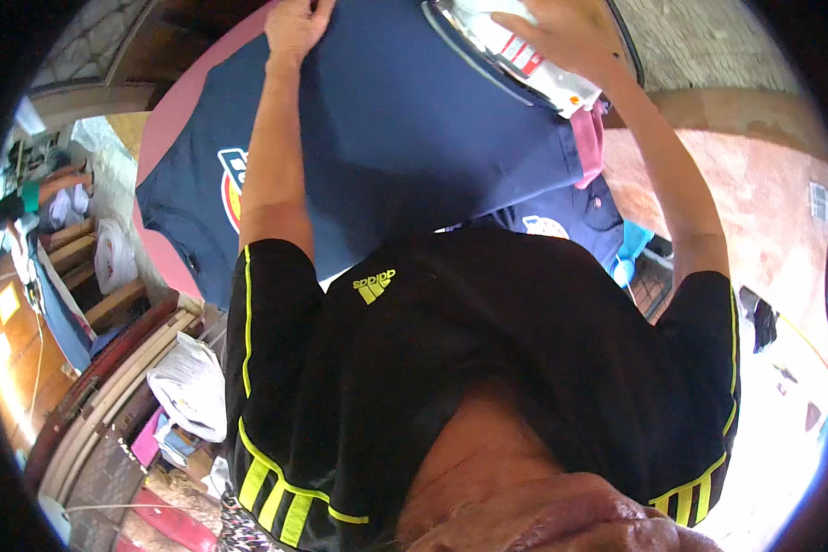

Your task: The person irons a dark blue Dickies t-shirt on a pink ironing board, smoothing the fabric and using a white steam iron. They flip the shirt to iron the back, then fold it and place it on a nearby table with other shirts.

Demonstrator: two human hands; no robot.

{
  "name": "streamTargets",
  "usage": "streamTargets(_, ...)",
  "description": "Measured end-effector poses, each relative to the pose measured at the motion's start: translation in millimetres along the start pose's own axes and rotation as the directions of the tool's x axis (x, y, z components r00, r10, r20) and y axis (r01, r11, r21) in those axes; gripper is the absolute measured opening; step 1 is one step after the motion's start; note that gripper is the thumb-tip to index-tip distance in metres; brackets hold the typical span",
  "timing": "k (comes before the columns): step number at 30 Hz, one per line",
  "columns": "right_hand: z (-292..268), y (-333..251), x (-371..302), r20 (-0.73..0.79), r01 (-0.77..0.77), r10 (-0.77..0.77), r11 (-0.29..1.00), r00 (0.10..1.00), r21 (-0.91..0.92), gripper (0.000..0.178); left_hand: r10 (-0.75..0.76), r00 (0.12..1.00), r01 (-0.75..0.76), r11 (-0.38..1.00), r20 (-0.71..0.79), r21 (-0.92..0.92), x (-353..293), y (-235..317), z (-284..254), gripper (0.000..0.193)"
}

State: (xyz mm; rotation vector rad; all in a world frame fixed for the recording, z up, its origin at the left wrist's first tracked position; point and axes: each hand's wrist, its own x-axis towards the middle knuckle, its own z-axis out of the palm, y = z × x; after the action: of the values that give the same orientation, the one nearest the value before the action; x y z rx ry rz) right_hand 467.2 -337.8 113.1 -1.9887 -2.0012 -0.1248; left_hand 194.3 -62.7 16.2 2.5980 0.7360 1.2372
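A navy blue shirt (pixel 386 120) with a round printed badge (pixel 233 189) is spread over a pink-covered ironing board (pixel 170 147). At the top edge, my left hand (pixel 296 26) rests on the cloth, thumb apart; its fingertips are cut off by the frame. To its right is what looks like a white iron (pixel 534 60) with red markings and a dark curved rim. My right hand (pixel 566 37) lies over it with the thumb stretched out, the other fingers partly out of view, and seems to grip it. Pink cloth (pixel 589 147) shows below the iron.
Another navy garment (pixel 570 216) hangs near my body, beside a blue item (pixel 633 244). A dark cord (pixel 630 46) curves beside my right hand. White plastic bags (pixel 190 386) and stacked wooden boards (pixel 110 396) stand at left. A pinkish wall (pixel 754 193) is at right.
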Motion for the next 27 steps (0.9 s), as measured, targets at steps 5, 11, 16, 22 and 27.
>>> streamTargets(5, 8, -67, 98, 0.292, -0.350, 0.219, 0.763, 0.931, 0.543, 0.040, 0.004, 0.998, -0.005, 1.000, 0.066, 0.012, -5, -15, 0, 0.015)
streamTargets(11, 25, -72, 153, 0.312, -0.294, 0.144, 0.807, 0.939, 0.512, 0.041, -0.278, 0.823, 0.130, 0.941, 0.495, 0.313, -22, -47, -73, 0.057)
streamTargets(16, 31, -45, 136, 0.156, 0.100, -0.177, 0.908, 0.972, 0.407, 0.046, -0.309, 0.816, 0.223, 0.948, 0.489, 0.226, -49, -104, -148, 0.043)
streamTargets(22, 37, -80, 156, 0.303, 0.174, -0.347, 0.862, 0.888, 0.476, 0.040, -0.485, 0.823, 0.454, 0.874, 0.296, 0.172, -72, -120, -158, 0.037)
streamTargets(27, 65, -145, 200, 0.178, 0.265, -0.408, 0.810, 0.896, 0.524, 0.048, -0.413, 0.872, 0.441, 0.895, 0.263, -0.059, -79, -132, -157, 0.031)
